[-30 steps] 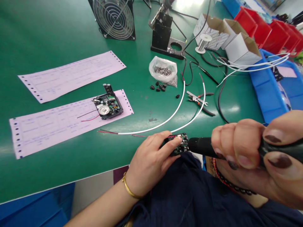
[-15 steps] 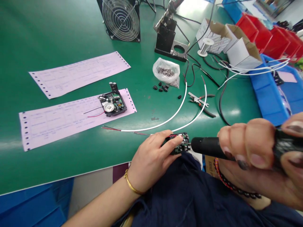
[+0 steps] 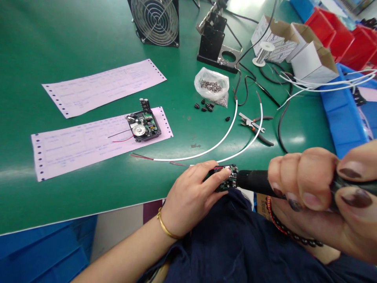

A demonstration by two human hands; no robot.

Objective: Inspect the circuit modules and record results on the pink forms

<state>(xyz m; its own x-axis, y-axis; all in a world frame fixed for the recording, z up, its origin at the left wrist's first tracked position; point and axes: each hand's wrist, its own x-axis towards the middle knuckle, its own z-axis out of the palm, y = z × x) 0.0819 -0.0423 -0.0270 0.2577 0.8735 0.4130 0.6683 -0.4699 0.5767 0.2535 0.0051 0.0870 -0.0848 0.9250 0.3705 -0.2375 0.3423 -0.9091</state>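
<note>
My left hand point(image 3: 196, 196) is closed around a small circuit board assembly point(image 3: 231, 179) at the table's front edge, its fingers covering much of it. My right hand point(image 3: 312, 184) is wrapped round a black electric screwdriver point(image 3: 255, 181), held level. The driver's dark nose meets the right side of the assembly, and its bit is hidden. Beyond my left hand, a white cable point(image 3: 203, 151) with bared red and black wire ends curves across the green table. A second open circuit board housing point(image 3: 144, 125), with a round metal part and two loose wires, rests on a pink slip point(image 3: 73, 147).
Pliers point(image 3: 255, 127), black grommet-like pieces point(image 3: 207, 107) and a bag of small metal parts point(image 3: 212, 86) lie mid-table. Behind stand a soldering iron stand point(image 3: 213, 49), a fan point(image 3: 157, 23), a solder spool point(image 3: 263, 53) and white boxes point(image 3: 313, 63). A blue bin point(image 3: 338, 106) is at right.
The screwdriver has come closer to the assembly, and the bit visible before is now hidden. The whole view has shifted slightly, with table items appearing farther right and higher.
</note>
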